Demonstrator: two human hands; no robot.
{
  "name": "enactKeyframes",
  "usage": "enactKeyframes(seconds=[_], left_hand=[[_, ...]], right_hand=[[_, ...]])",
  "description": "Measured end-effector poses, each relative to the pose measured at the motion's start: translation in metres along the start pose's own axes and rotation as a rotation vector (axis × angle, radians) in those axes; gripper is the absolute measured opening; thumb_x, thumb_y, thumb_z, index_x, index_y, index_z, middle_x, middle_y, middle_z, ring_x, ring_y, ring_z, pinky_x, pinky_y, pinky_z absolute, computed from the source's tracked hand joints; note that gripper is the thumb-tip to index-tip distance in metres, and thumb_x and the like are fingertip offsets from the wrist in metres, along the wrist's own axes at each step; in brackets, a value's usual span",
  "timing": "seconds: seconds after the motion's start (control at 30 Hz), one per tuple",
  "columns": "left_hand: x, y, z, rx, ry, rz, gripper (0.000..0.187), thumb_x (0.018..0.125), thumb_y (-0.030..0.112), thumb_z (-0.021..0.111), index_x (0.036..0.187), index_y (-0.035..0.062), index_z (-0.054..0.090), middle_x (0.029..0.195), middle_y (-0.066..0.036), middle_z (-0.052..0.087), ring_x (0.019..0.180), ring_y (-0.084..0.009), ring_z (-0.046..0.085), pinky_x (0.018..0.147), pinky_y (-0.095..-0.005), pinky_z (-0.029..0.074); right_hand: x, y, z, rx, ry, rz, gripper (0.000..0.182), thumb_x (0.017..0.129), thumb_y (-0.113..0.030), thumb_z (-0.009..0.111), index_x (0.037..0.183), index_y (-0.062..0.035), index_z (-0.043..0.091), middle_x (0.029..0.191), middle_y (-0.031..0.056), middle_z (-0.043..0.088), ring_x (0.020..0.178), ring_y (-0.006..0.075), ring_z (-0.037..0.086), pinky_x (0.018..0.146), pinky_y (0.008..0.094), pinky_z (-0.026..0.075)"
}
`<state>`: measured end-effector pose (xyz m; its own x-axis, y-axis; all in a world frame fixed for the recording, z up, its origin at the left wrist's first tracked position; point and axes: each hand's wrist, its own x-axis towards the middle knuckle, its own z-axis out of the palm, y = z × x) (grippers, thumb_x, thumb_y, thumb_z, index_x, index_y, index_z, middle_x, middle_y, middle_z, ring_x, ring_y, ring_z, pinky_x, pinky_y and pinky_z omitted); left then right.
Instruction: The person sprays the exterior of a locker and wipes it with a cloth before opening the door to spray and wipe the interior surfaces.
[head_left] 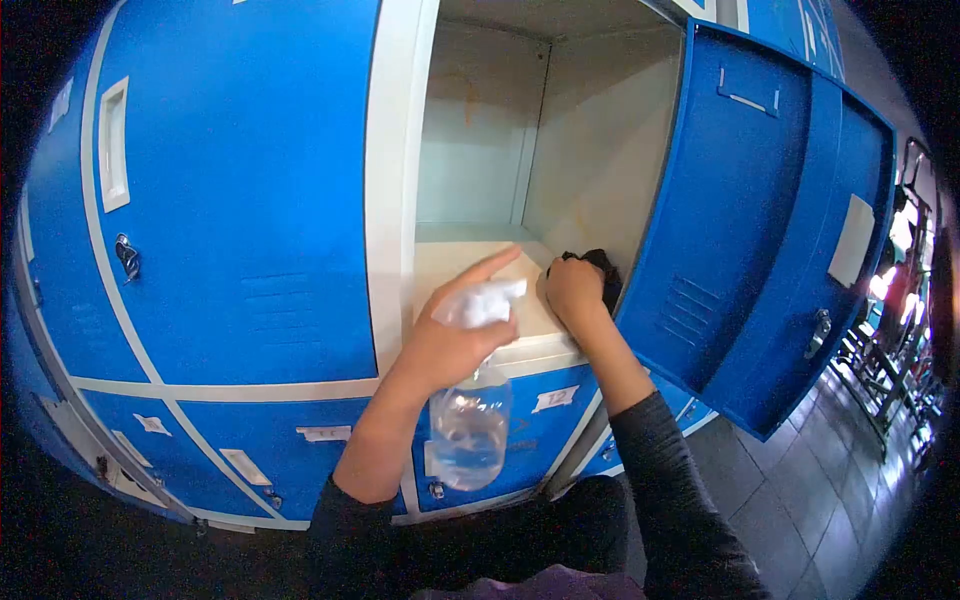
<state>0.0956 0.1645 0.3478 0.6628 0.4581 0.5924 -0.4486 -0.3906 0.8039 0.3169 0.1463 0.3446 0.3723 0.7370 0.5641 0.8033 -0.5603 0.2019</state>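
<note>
My left hand (440,345) grips a clear spray bottle (469,435) by its neck, just in front of the open locker. The bottle has a white trigger head and clear liquid inside, and hangs upright below my palm. One finger of that hand points out past the nozzle. Inside the locker, my right hand (576,292) is closed on a bunched black cloth (605,268). It presses the cloth near the front right corner of the pale locker floor (460,262), by the side wall. My fingertips there are partly hidden.
The blue locker door (740,220) is swung wide to the right, with a latch (818,333) near its outer edge. A shut blue locker (240,200) stands at left, and labelled lockers run below. Grey floor tiles (770,490) and gym equipment (900,330) are at far right.
</note>
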Motion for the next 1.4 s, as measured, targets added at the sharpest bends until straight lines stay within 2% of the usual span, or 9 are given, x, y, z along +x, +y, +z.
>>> enactKeyframes(seconds=[0.13,0.23,0.5,0.9,1.03,1.2,1.27,1.33,1.4], left_hand=[[0.032,0.026,0.015,0.064,0.15,0.106,0.066,0.07,-0.004,0.057,0.133,0.0109,0.044,0.083,-0.006,0.058,0.071,-0.0125,0.059,0.068,-0.024,0.048],[0.05,0.037,0.02,0.072,0.206,0.096,0.061,0.072,0.001,0.056,0.131,0.0117,0.044,0.085,-0.008,0.058,0.068,-0.0121,0.055,0.061,-0.0257,0.047],[0.064,0.037,0.03,0.138,0.179,0.105,0.062,0.069,-0.001,0.057,0.128,0.0118,0.047,0.087,-0.008,0.055,0.066,-0.0139,0.057,0.062,-0.0255,0.047],[0.051,0.054,0.028,0.236,0.163,0.095,0.062,0.069,0.002,0.058,0.128,0.0141,0.047,0.082,-0.005,0.056,0.07,-0.0118,0.056,0.062,-0.024,0.044],[0.029,0.071,0.021,0.282,0.193,0.17,0.065,0.07,0.0,0.06,0.131,0.0154,0.045,0.086,-0.006,0.057,0.074,-0.0108,0.055,0.066,-0.0227,0.045],[-0.01,0.056,0.01,0.139,0.015,0.047,0.068,0.072,0.0,0.061,0.135,0.016,0.041,0.095,-0.006,0.058,0.078,-0.0097,0.051,0.069,-0.023,0.044],[-0.016,0.031,0.004,0.071,-0.088,0.031,0.07,0.072,0.0,0.061,0.137,0.0166,0.04,0.098,-0.005,0.058,0.079,-0.009,0.05,0.07,-0.0221,0.043],[-0.02,0.021,0.004,0.101,-0.139,0.045,0.07,0.073,0.001,0.06,0.138,0.0172,0.038,0.097,-0.006,0.06,0.075,-0.0094,0.05,0.069,-0.0229,0.044],[-0.02,0.012,0.003,0.157,-0.169,0.054,0.069,0.074,0.003,0.06,0.137,0.0171,0.038,0.096,-0.007,0.061,0.074,-0.0098,0.051,0.069,-0.0235,0.044]], right_hand=[[-0.003,-0.003,-0.004,-0.008,-0.008,0.011,0.024,0.08,-0.022,0.052,0.081,-0.0043,0.068,0.085,0.0136,0.067,0.079,0.0281,0.066,0.068,0.0392,0.053],[-0.003,-0.001,-0.003,0.018,0.006,0.004,0.023,0.081,-0.021,0.05,0.084,-0.0045,0.066,0.085,0.0141,0.066,0.08,0.0287,0.065,0.068,0.0404,0.052],[0.004,0.003,0.014,0.082,-0.035,0.053,0.025,0.081,-0.024,0.052,0.093,-0.0044,0.062,0.09,0.0154,0.065,0.085,0.0303,0.064,0.072,0.043,0.05],[0.005,0.002,0.01,0.097,-0.075,0.068,0.028,0.084,-0.027,0.049,0.093,-0.0048,0.063,0.09,0.0148,0.065,0.088,0.031,0.063,0.074,0.0439,0.05],[-0.001,0.0,0.005,0.073,0.07,-0.019,0.021,0.08,-0.021,0.053,0.085,-0.0034,0.064,0.085,0.0152,0.065,0.08,0.0286,0.065,0.067,0.0402,0.052],[0.015,0.01,-0.019,0.013,0.152,-0.207,0.017,0.08,-0.018,0.052,0.086,-0.0068,0.064,0.083,0.0157,0.065,0.076,0.0309,0.065,0.063,0.0406,0.053],[0.028,0.007,-0.065,0.012,0.377,-0.165,0.014,0.081,-0.016,0.052,0.086,-0.0082,0.062,0.083,0.0151,0.065,0.074,0.031,0.065,0.06,0.0404,0.053],[0.045,0.009,-0.129,0.032,0.537,-0.096,0.015,0.078,-0.013,0.057,0.091,-0.0067,0.053,0.09,0.0149,0.06,0.083,0.0337,0.06,0.066,0.0457,0.05],[0.055,0.016,-0.178,-0.154,0.99,-0.158,0.029,0.076,-0.011,0.056,0.105,-0.014,0.057,0.103,0.0059,0.058,0.093,0.0277,0.057,0.068,0.0406,0.049]])
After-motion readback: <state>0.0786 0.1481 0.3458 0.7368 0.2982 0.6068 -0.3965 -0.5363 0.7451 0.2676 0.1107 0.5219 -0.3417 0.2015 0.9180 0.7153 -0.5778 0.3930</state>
